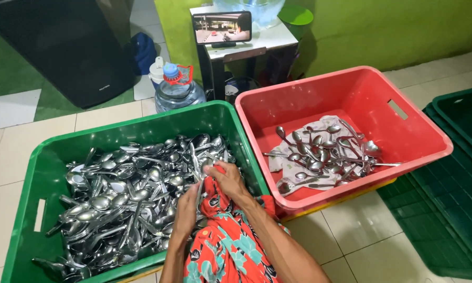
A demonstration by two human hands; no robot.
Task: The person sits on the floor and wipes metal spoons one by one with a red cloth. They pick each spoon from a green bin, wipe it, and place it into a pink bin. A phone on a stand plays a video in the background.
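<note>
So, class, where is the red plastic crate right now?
In the head view, the red plastic crate sits right of the green plastic crate, holding a few metal spoons.

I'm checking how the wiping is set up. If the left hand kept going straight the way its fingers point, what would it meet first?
The left hand points up and away over the green crate. It would probably meet the spoon held against the red floral cloth first, then the right hand; depth is unclear.

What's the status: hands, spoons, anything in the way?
Left hand and right hand both on one spoon, wrapped in red floral cloth. Green crate heaped with spoons; red crate holds fewer. Nothing in the way.
</note>
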